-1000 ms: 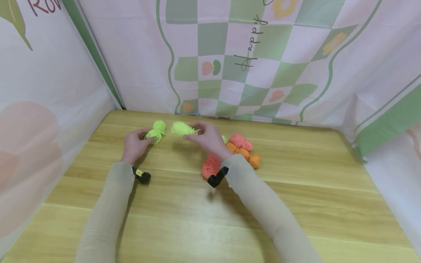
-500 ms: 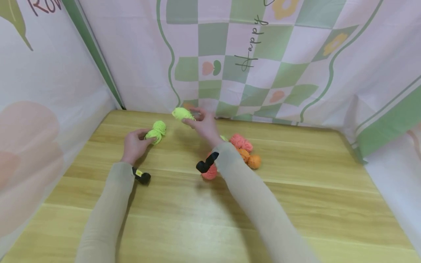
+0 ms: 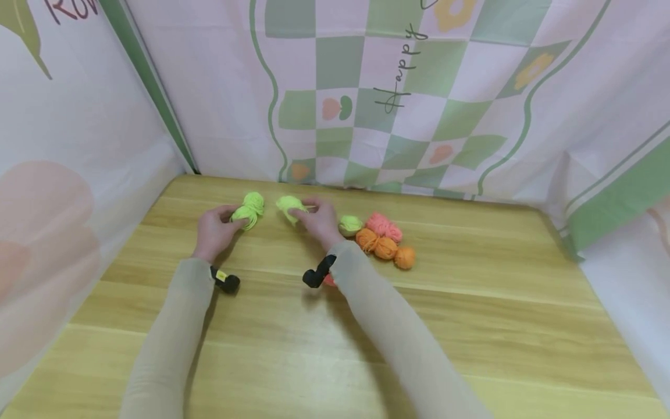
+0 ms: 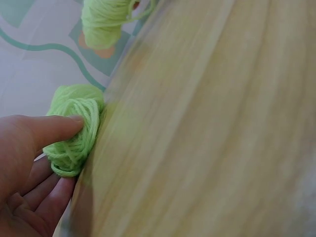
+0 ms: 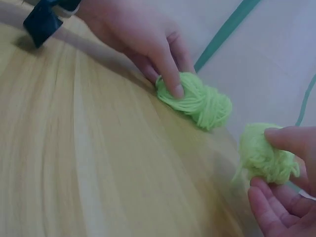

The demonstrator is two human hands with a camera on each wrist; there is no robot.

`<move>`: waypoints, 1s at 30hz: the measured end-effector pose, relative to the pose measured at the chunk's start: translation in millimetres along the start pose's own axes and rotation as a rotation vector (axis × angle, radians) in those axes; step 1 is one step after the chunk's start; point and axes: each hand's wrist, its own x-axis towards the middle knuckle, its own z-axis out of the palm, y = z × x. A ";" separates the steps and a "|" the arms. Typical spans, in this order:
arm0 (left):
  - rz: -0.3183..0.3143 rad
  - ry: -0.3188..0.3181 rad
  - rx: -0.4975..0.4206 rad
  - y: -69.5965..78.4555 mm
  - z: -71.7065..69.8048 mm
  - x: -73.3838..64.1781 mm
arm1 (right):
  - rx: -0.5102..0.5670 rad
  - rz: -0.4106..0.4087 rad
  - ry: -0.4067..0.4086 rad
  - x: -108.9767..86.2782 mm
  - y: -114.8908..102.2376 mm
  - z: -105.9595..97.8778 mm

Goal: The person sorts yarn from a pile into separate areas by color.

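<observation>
My left hand pinches one end of a neon yellow-green yarn bundle on the table at the back left. The bundle shows two rounded lobes in the right wrist view, with the thumb pressed on its near lobe. To its right, my right hand holds a second yellow-green yarn ball between thumb and fingers, close over the table. Loose strands hang from this ball. A small gap separates the two yarn pieces.
Right of my right hand lie a paler green yarn ball, a pink yarn skein and several orange yarn balls. A coral-red yarn ball is mostly hidden behind my right wrist. Printed curtains hang along the table's back edge.
My right hand raised its yarn ball toward the curtain, then brought it back down near the table. Its forearm shifted left, uncovering the paler green ball. My left hand has stayed put.
</observation>
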 end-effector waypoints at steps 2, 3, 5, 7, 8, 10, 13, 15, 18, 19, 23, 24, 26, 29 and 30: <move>0.000 0.002 0.001 -0.2 0.2 0.2 | -0.010 0.023 -0.007 -1.5 1.6 1.3; 0.001 0.004 0.002 -0.2 0.4 0.2 | -0.019 0.032 -0.011 -1.9 2.4 1.9; 0.004 0.008 0.005 -0.3 0.6 0.5 | -0.049 0.046 -0.016 -3.1 2.6 3.0; 0.006 0.011 0.008 -0.5 0.8 0.8 | -0.067 0.056 -0.016 -4.0 2.5 3.8; 0.008 0.012 0.008 -0.6 0.9 0.9 | -0.072 0.059 -0.014 -4.3 2.4 4.3; 0.008 0.013 0.011 -0.9 0.8 1.1 | -0.068 0.064 -0.009 -4.8 2.0 5.0; 0.010 0.012 0.013 -0.7 0.7 0.7 | -0.055 0.070 0.003 -4.5 2.3 6.2; 0.009 0.011 0.014 -0.7 0.5 0.3 | -0.044 0.073 0.010 -4.0 2.7 6.8; 0.005 0.008 0.008 -0.5 0.0 0.0 | -0.013 0.078 0.012 -3.4 2.4 7.5; 0.003 0.006 0.005 -0.3 -0.2 -0.1 | 0.010 0.079 0.009 -3.3 2.0 7.8; -0.011 -0.004 -0.003 0.1 -0.6 -0.1 | 0.107 0.074 -0.030 -3.7 -0.5 10.2; -0.014 -0.006 -0.003 0.3 -0.7 0.0 | 0.127 0.071 -0.047 -3.9 -1.5 11.2; -0.018 -0.008 -0.001 0.0 -0.6 0.3 | 0.142 0.067 -0.088 -4.5 -3.2 13.0; -0.018 -0.006 0.000 -0.4 -0.3 0.7 | 0.138 0.060 -0.163 -5.5 -5.5 15.9; -0.015 -0.003 0.001 -0.4 -0.2 0.7 | 0.132 0.059 -0.193 -5.6 -5.9 16.9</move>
